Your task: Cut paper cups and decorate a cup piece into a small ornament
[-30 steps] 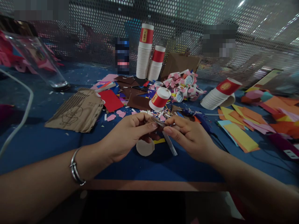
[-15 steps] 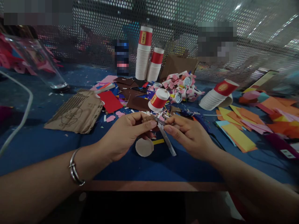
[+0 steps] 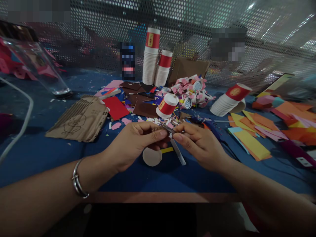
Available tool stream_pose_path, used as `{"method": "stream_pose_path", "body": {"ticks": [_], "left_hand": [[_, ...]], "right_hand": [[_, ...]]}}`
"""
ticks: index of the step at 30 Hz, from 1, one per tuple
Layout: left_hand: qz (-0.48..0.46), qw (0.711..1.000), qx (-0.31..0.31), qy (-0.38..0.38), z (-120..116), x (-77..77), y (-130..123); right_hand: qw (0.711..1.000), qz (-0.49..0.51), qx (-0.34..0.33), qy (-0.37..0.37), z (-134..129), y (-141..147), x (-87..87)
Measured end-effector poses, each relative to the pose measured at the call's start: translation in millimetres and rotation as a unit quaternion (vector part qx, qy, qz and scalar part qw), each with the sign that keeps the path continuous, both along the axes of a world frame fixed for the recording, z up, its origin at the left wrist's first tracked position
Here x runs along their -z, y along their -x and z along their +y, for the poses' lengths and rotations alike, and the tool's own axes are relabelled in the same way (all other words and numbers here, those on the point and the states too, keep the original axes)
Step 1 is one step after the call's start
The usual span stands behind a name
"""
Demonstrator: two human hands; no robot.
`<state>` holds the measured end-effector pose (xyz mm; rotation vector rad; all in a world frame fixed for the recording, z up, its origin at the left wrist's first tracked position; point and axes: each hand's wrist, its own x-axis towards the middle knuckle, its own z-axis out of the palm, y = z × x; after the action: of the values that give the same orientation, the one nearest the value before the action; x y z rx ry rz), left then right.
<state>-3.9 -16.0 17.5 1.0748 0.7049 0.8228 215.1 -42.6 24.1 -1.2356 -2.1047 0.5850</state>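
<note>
a tall transparent bottle (image 3: 49,70) stands on the left side, near a white cable (image 3: 30,107). a piece of cardboard (image 3: 79,120) with a drawing lies nearer. behind these there is a perforated panel (image 3: 101,36).

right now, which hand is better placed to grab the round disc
Likely the left hand: the disc lies just below it in view. The right hand is farther off; both seem to pinch a thin piece.

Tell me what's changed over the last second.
Nothing was visibly taken up or let go. The blue table slid slightly left in view, likely camera motion. The left hand and right hand still pinch the thin dark piece; the round beige disc and red-and-white paper cup beyond stayed put.
</note>
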Motion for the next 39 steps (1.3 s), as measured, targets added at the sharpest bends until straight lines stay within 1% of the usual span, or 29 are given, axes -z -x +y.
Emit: {"method": "stream_pose_path", "body": {"ticks": [3, 9, 17, 22, 27, 33, 39], "left_hand": [[0.009, 1.0, 0.009, -0.004, -1.4, 1.5, -1.1], [0.018, 0.999, -0.015, -0.041, -1.4, 1.7, -0.8], [0.027, 0.998, -0.033, -0.052, -2.0, 0.0, 1.2], [0.048, 0.998, -0.047, -0.019, -3.6, 0.7, 3.9], [0.013, 0.998, -0.061, 0.003, -4.0, 0.4, 2.6], [-0.019, 0.998, -0.039, 0.044, -2.7, -2.8, 0.5], [-0.027, 0.997, -0.044, 0.053, -1.9, -2.2, -1.8]], "right_hand": [[1.0, -0.001, -0.002, 0.01, -0.4, 0.0, -1.1], [1.0, 0.005, -0.017, 0.014, -0.5, 0.3, -5.2], [1.0, 0.009, 0.0, 0.023, -1.2, 0.8, -5.7], [1.0, 0.016, -0.005, 0.011, 0.3, 0.6, -3.5], [1.0, 0.017, 0.0, 0.003, 0.4, 1.1, -0.8], [1.0, 0.019, 0.001, 0.012, -0.7, 2.5, -2.6], [0.999, 0.025, -0.005, 0.02, 2.0, 3.1, -4.0]]}}
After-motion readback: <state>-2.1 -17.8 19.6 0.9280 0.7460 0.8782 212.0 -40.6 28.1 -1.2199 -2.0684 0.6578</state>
